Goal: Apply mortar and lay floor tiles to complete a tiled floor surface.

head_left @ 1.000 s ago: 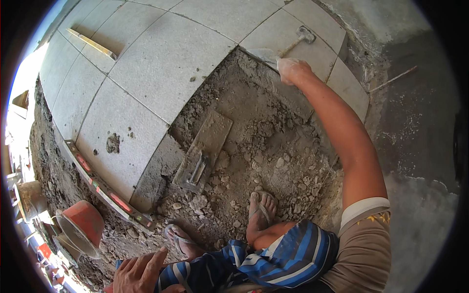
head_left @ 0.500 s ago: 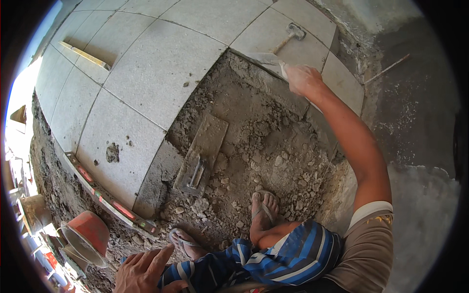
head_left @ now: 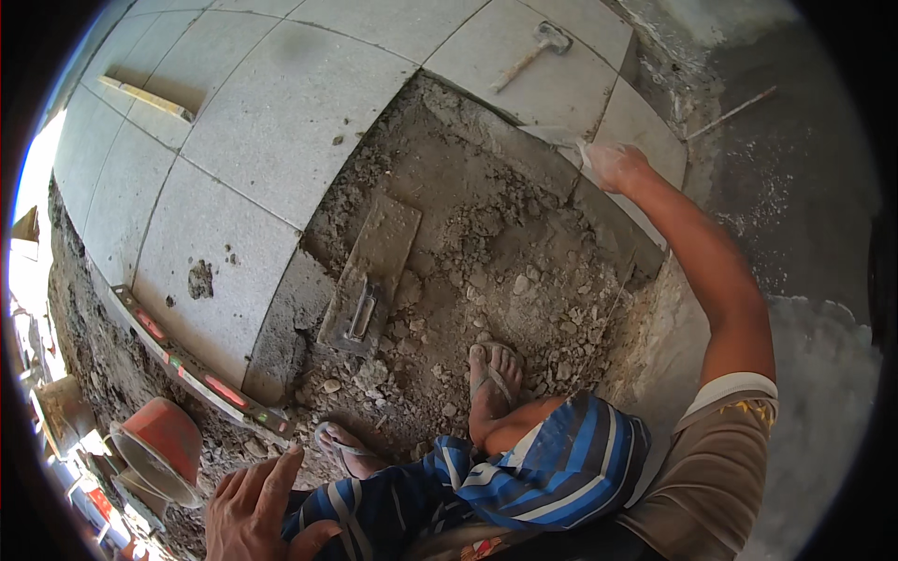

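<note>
My right hand [head_left: 617, 168] is closed round a trowel, its pale blade [head_left: 550, 134] lying along the edge of the laid floor tiles [head_left: 271, 93] on the far right of the bare bed. My left hand [head_left: 251, 514] rests by my left knee, fingers stretched out and holding nothing. Between the tiles and my feet, a rectangular float [head_left: 374, 266] with its handle up lies on the rough mortar and rubble bed [head_left: 468, 224]. A mallet [head_left: 535, 54] lies on the tiles beyond my right hand.
A long spirit level [head_left: 192, 369] lies along the left tile edge. A red bucket [head_left: 164, 444] is tipped at the lower left. A yellow bar [head_left: 145, 98] lies on the far-left tiles. A thin rod [head_left: 734, 114] lies at the right by grey concrete [head_left: 795, 187].
My right hand has moved the trowel to the right and nearer along the tile edge, away from the mallet handle. The view has shifted slightly; my left hand stays by my knee.
</note>
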`<state>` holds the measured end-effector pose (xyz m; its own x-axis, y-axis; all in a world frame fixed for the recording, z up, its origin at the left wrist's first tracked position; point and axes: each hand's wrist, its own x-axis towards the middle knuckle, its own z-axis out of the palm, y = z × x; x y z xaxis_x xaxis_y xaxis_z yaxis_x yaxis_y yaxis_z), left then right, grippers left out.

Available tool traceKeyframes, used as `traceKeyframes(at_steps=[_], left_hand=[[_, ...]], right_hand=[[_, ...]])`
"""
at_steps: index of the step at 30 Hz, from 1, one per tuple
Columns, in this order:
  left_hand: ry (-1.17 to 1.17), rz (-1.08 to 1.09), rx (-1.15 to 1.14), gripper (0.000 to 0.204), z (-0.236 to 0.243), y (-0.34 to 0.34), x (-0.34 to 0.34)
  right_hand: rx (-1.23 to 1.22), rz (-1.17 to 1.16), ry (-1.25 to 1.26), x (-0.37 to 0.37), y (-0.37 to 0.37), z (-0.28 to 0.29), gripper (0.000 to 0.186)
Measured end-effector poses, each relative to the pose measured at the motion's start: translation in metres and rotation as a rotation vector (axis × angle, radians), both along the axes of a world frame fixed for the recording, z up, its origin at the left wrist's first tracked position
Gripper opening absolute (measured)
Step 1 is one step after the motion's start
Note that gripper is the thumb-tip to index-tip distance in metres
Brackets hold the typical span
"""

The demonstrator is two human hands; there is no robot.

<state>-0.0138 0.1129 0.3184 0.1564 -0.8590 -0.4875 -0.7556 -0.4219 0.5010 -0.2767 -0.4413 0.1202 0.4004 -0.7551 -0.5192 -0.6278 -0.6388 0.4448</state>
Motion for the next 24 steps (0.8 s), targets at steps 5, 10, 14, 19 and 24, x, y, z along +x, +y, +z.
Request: traceKeyframes(at_steps=[5, 10, 14, 19, 24], left_hand=[[0.027, -0.042, -0.031, 0.074, -0.003, 0.002, 0.004], [0.080, -0.084, 0.019, 0.074, -0.002, 0.005, -0.004], [0.045, -0.023, 0.091, 0.072, -0.006, -0.002, -0.007], [-0.006, -0.017, 0.087, 0.070, -0.008, -0.007, -0.008], [0.050, -0.007, 0.073, 0.068, -0.012, -0.012, -0.003]], right_hand=[[0.004, 0.039, 0.113, -0.079, 0.011, 0.030, 0.030], [-0.060, 0.065, -0.199, -0.065, 0.018, 0.029, 0.026], [-0.063, 0.041, -0.203, -0.007, 0.008, 0.009, 0.026], [-0.017, -0.141, -0.192, -0.031, 0.013, -0.004, 0.019], [0.055, -0.104, 0.080, -0.130, 0.031, 0.012, 0.032]])
